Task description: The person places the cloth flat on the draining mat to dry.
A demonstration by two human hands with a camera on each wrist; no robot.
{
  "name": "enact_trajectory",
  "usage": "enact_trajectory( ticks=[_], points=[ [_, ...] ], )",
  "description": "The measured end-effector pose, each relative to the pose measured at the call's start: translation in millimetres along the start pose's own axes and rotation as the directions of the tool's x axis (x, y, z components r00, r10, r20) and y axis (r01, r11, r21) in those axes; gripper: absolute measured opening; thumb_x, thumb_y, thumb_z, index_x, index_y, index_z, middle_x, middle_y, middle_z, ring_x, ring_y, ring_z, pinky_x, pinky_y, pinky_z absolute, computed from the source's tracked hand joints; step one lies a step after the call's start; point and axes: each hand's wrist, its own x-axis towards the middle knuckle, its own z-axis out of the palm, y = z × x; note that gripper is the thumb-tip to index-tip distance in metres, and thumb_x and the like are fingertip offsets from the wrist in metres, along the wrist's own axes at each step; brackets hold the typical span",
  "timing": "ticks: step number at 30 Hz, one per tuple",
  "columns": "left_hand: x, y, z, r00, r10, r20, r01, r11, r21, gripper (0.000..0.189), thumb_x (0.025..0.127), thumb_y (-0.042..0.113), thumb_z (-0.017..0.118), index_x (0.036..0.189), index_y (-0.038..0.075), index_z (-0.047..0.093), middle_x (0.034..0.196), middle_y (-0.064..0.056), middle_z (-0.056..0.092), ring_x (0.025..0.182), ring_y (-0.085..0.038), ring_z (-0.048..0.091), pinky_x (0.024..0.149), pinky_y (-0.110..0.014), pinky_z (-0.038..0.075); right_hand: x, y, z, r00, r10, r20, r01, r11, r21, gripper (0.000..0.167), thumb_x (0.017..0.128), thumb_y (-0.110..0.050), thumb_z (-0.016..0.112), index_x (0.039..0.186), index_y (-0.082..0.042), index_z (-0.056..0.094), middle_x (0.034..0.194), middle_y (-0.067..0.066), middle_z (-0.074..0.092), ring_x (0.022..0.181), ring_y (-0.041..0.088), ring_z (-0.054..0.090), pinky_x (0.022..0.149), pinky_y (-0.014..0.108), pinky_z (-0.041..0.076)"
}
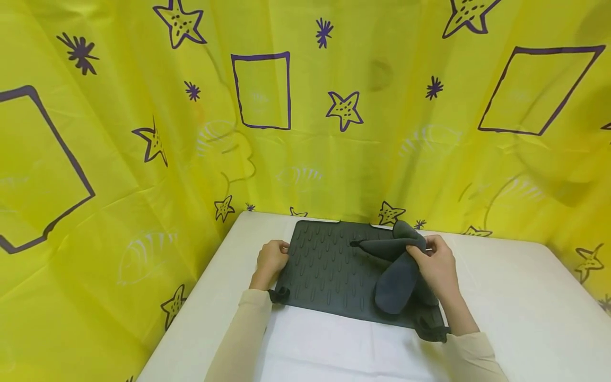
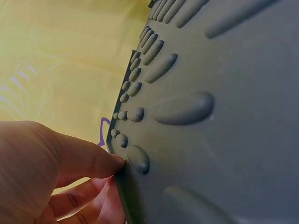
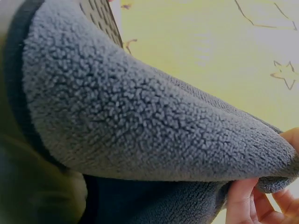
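A dark grey ridged mat (image 1: 324,260) lies on the white table, with raised oblong bumps over its surface. My left hand (image 1: 272,261) grips its left edge. In the left wrist view the thumb (image 2: 100,161) presses on top while the other fingers lie beneath. Over the mat's right part my right hand (image 1: 438,265) holds up a dark grey fleece-lined cloth piece (image 1: 397,284) with rounded flaps and a narrow black-tipped end. Its fluffy grey lining (image 3: 140,107) fills much of the right wrist view, pinched at one end. The cloth's full shape is hidden by its folds.
The white table (image 1: 506,286) extends to both sides of the mat and in front of it. A yellow curtain (image 1: 305,154) with dark stars and frames hangs along the back and left. Black straps (image 1: 431,331) sit at both wrists.
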Motion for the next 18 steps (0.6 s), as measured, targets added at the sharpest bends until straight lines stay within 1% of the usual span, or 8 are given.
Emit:
enact_trajectory(
  ticks=[5, 11, 15, 18],
  points=[
    [-1.4, -2.8, -4.4, 1.000, 0.002, 0.001, -0.002, 1.000, -0.002, 0.030, 0.086, 0.005, 0.067, 0.114, 0.009, 0.077, 0.098, -0.005, 0.075, 0.087, -0.025, 0.069, 0.076, -0.042, 0.055, -4.0, -8, 13, 1.000, 0.005, 0.004, -0.005, 0.999, 0.049, 0.036, 0.099, -0.029, 0.065, 0.120, -0.002, 0.053, 0.117, 0.018, 0.060, 0.098, 0.026, 0.057, 0.068, 0.021, 0.049],
    [-1.8, -3.9, -8.0, 0.999, -0.021, -0.034, 0.021, 1.000, 0.004, 0.029, 0.086, 0.004, 0.067, 0.112, 0.011, 0.078, 0.097, -0.004, 0.075, 0.087, -0.025, 0.069, 0.077, -0.043, 0.055, -6.4, -19, 24, 1.000, 0.001, -0.006, 0.000, 0.990, 0.144, 0.038, 0.099, -0.030, 0.066, 0.120, -0.002, 0.053, 0.113, 0.014, 0.058, 0.091, 0.021, 0.055, 0.067, 0.020, 0.050],
    [-2.2, -3.0, -5.4, 1.000, -0.016, -0.018, 0.016, 1.000, -0.003, 0.028, 0.087, 0.005, 0.066, 0.111, 0.010, 0.077, 0.096, -0.004, 0.075, 0.086, -0.025, 0.069, 0.077, -0.042, 0.055, -7.8, -24, 27, 0.999, 0.033, -0.037, -0.025, 0.982, 0.186, 0.038, 0.098, -0.030, 0.067, 0.122, -0.004, 0.053, 0.107, 0.010, 0.058, 0.086, 0.017, 0.054, 0.064, 0.020, 0.050],
    [-2.1, -3.7, -4.2, 1.000, -0.009, -0.014, 0.009, 1.000, -0.007, 0.027, 0.086, 0.005, 0.066, 0.111, 0.010, 0.078, 0.096, -0.005, 0.075, 0.085, -0.025, 0.069, 0.077, -0.042, 0.055, -7.5, -31, 32, 0.998, 0.045, -0.040, -0.036, 0.980, 0.193, 0.038, 0.099, -0.030, 0.066, 0.122, -0.004, 0.053, 0.107, 0.009, 0.057, 0.088, 0.018, 0.053, 0.065, 0.019, 0.050]
  ],
)
